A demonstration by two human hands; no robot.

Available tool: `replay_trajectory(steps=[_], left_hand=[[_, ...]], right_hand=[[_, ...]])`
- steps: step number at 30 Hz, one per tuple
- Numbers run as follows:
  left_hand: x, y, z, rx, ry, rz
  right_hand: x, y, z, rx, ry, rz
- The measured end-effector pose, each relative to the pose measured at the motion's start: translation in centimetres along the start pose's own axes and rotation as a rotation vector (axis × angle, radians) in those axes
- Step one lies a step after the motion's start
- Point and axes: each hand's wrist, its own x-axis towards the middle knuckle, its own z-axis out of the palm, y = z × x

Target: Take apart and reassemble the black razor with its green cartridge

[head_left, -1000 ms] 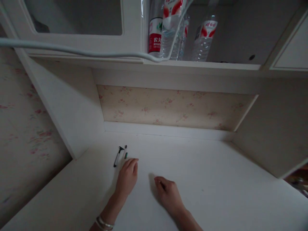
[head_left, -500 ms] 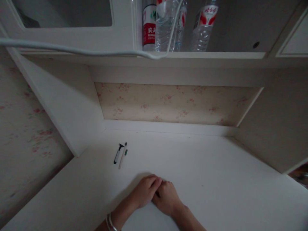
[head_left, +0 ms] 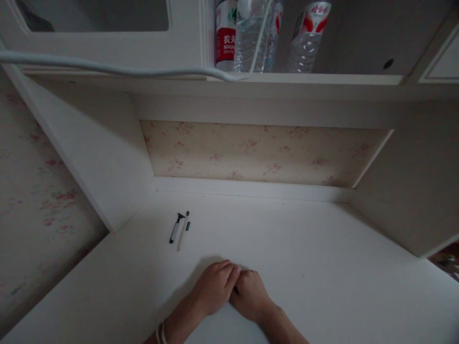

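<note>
My left hand (head_left: 215, 286) and my right hand (head_left: 251, 294) rest side by side on the white desk (head_left: 322, 267), knuckles up, touching each other. Both have the fingers curled under; the left fingers lie against the right fist. Whether they hold anything is hidden. A black-and-white pen (head_left: 175, 228), a thin beige pencil-like stick (head_left: 182, 231) and a tiny green piece (head_left: 188, 225) lie together on the desk, up and to the left of my hands, apart from them. Bracelets ring my left wrist (head_left: 160, 333).
A white side panel (head_left: 103, 157) closes the desk's left; a floral back panel (head_left: 258, 153) stands behind. Overhead, a shelf (head_left: 287, 79) carries several plastic water bottles (head_left: 304, 38), and a white cable (head_left: 107, 71) runs along its front edge.
My left hand left the pens and slid right to meet my right hand at the desk's middle. In the last half second both hands stay put; only the view shifts slightly.
</note>
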Motion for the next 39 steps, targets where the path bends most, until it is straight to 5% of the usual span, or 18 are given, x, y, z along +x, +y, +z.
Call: replay_trajectory(steps=[39], left_hand=[[-0.17, 0.18, -0.3, 0.079, -0.07, -0.087]], right_hand=[[-0.04, -0.13, -0.03, -0.01, -0.038, -0.049]])
